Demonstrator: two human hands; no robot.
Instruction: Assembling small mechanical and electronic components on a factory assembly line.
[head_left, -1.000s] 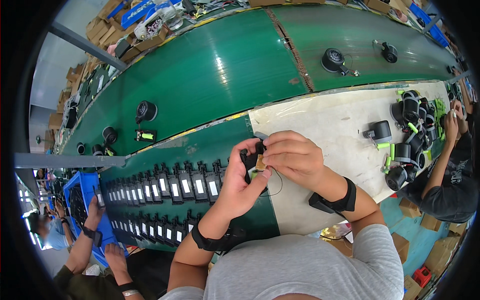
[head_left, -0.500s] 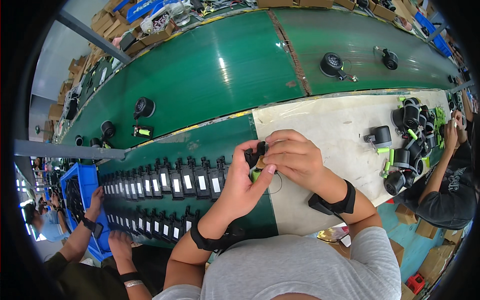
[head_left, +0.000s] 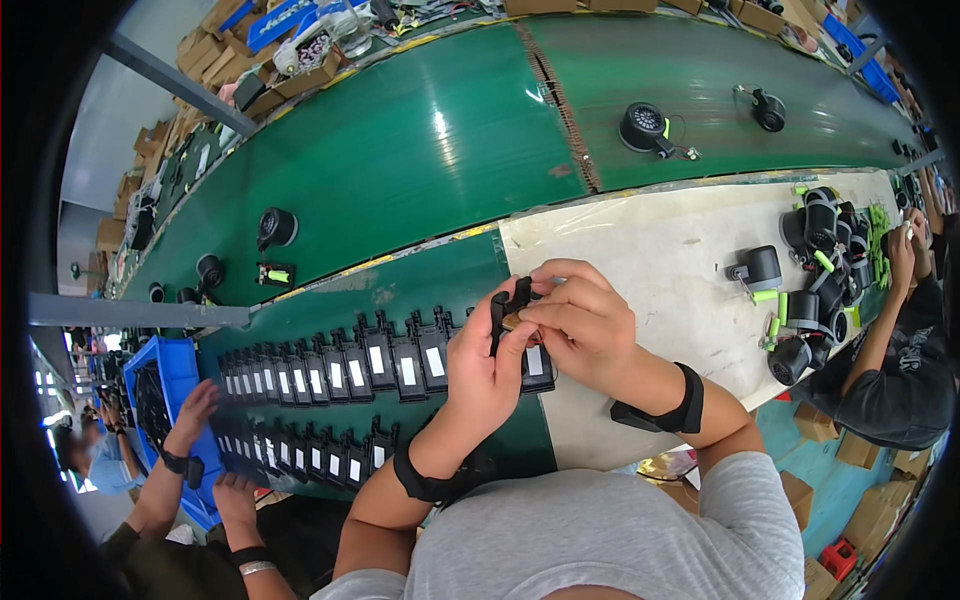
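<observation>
Black part: we find this piece [head_left: 497, 325] held above the bench's front half; we take it as the middle of our dial.
Left hand: we see it [head_left: 482, 368] grasping the black part, fingers curled behind, thumb in front.
Right hand: we see it [head_left: 588, 325] bunched at 3 o'clock, just beside the part, fingertips grasping a small brown piece [head_left: 512, 322] against it (its finer detail is hidden from us).
Housings: we see two rows of white-labelled black housings [head_left: 408, 372] running toward 8 and 9 o'clock on the green worktop [head_left: 420, 286].
Pale sheet: we see it [head_left: 640, 250] spread toward 2 o'clock.
Pile: we see heaped black round units [head_left: 821, 222] at 3 o'clock, well apart from the hands, with lime-green cylinders [head_left: 783, 305] among them.
Green belt: we see it [head_left: 380, 170] crossing from 10 to 2 o'clock, another round unit [head_left: 642, 127] lying at 1.
Blue bin: we see it [head_left: 182, 372] far off at 9 o'clock, a co-worker's hand [head_left: 196, 410] near it.
</observation>
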